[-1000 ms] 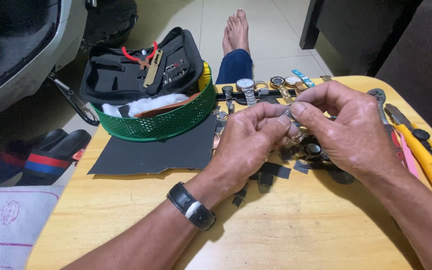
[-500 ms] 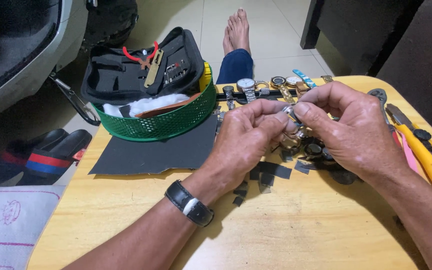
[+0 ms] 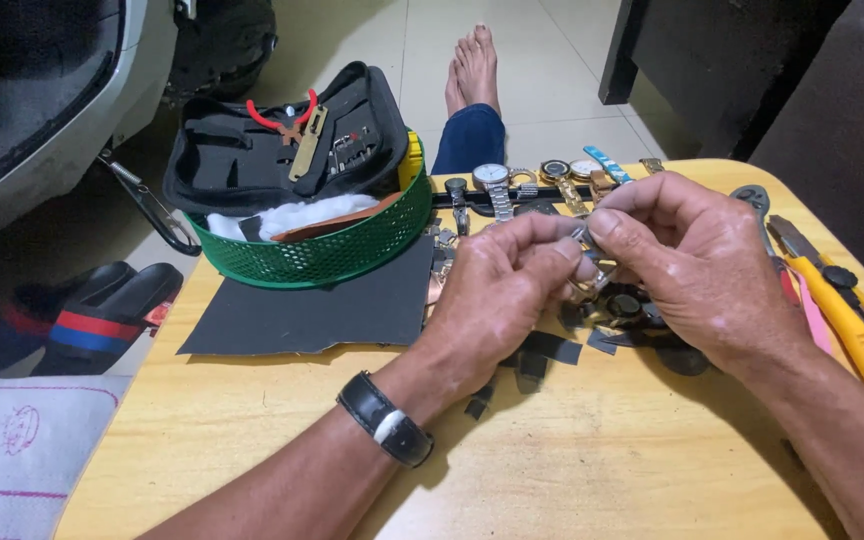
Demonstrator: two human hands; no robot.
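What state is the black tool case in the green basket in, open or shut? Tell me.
Open: the black tool case stands unfolded in the green basket, showing red-handled pliers inside.

Single head-worn view, looking steeply down and forward, close above both hands at a round wooden table (image 3: 252,440), floor and green basket (image 3: 322,255) beyond

Bare wooden table (image 3: 592,470) lies open along the near edge. Ahead, passage is blocked by the green basket (image 3: 322,255), dark sandpaper sheet (image 3: 322,310), a row of watches (image 3: 542,180) and black scraps (image 3: 542,355); yellow cutters (image 3: 852,320) flank the right side.
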